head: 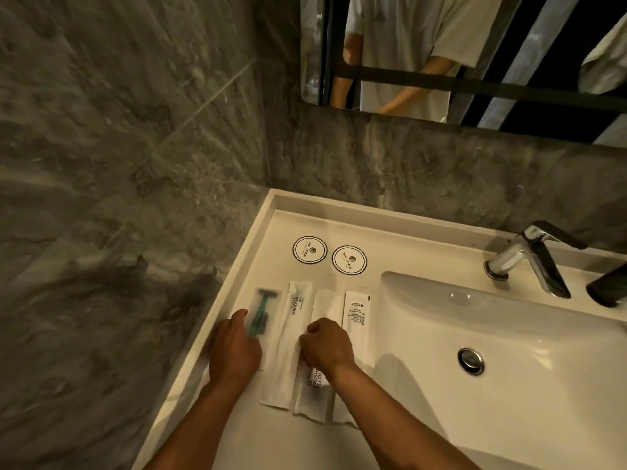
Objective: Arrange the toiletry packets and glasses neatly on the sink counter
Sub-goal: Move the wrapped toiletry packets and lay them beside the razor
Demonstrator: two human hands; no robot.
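Several toiletry packets lie side by side on the white sink counter (390, 239). A clear razor packet (263, 308) with a green razor is at the left, and my left hand (234, 351) rests on its lower end. Beside it lies a white toothbrush packet (288, 340). My right hand (327, 346) presses with curled fingers on a second white toothbrush packet (319, 385). A further white packet (356, 310) lies at the right. Two round paper coasters (309, 250) (349, 260) sit behind the packets. No glasses are in view.
The basin (492, 334) with its drain (471, 360) lies to the right, and a chrome faucet (532, 257) stands behind it. A dark object (609, 288) is at the right edge. Grey marble walls close the left and back. A mirror (441, 52) hangs above.
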